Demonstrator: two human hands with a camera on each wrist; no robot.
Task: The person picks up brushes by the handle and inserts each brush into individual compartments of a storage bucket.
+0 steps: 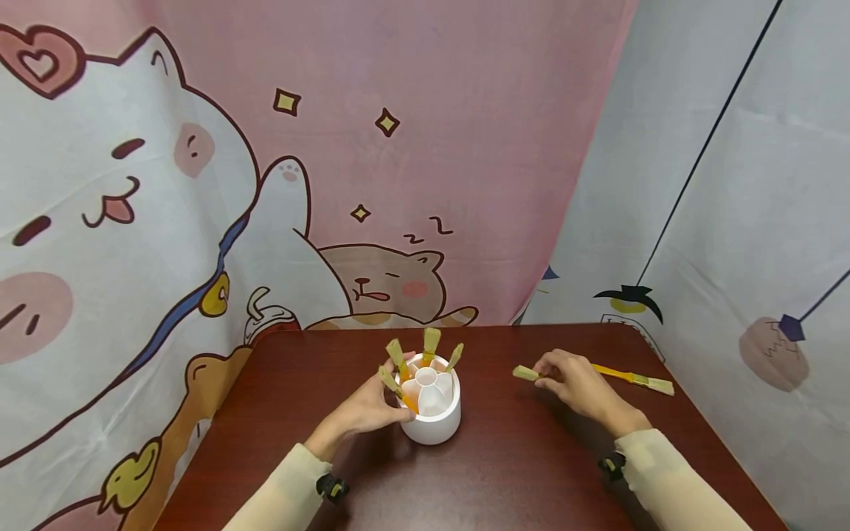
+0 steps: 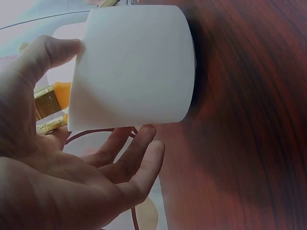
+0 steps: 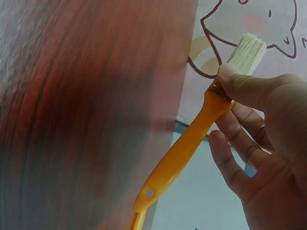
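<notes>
A white round holder (image 1: 430, 430) with petal-like compartments stands on the table. Several brushes (image 1: 396, 352) with pale bristles stand bristles-up in its left and rear compartments; some orange handle shows. My left hand (image 1: 368, 404) grips the holder from its left side, thumb at the near rim. In the left wrist view the thumb presses the rim of the white wall (image 2: 134, 67) and the fingers curve along its side. My right hand (image 1: 578, 383) pinches a paintbrush (image 3: 177, 151) by its metal band, just below the bristles. Its orange handle slants away from the fingers.
Another paintbrush (image 1: 653, 383) with an orange handle lies at the table's right, beyond my right hand. The dark reddish table (image 1: 505, 472) ends at a cartoon-printed cloth (image 1: 491, 184) behind. More cloth hangs along the left and right sides.
</notes>
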